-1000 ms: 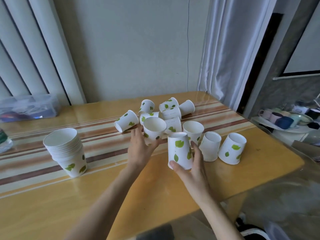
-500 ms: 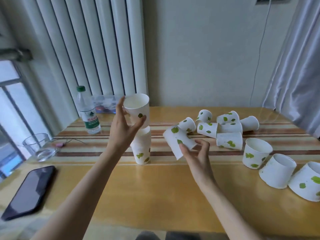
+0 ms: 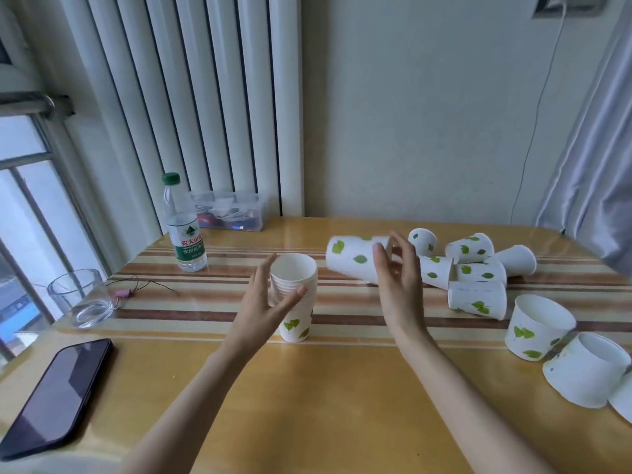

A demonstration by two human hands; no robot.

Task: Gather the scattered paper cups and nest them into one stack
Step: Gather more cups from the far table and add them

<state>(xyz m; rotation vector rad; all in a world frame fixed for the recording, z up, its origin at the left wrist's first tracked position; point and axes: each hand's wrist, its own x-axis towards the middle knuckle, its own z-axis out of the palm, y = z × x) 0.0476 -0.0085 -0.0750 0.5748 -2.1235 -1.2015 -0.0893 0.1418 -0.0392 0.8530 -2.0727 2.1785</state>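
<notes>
A stack of nested white paper cups with green leaf prints stands upright on the striped part of the table. My left hand curves loosely around the stack's upper half, fingers spread, with the thumb at its front. My right hand holds a single cup sideways in the air just right of the stack, its mouth facing left. Several loose cups lie tipped over further right. Two more cups sit near the right edge.
A water bottle and a clear plastic box stand at the back left. A glass and a pink clip on a thin wire sit on the left. A dark phone lies at the front left.
My left hand has set its cup down into the stack and loosened. My right hand has carried its cup up and left, closer to the stack. The view has turned left.
</notes>
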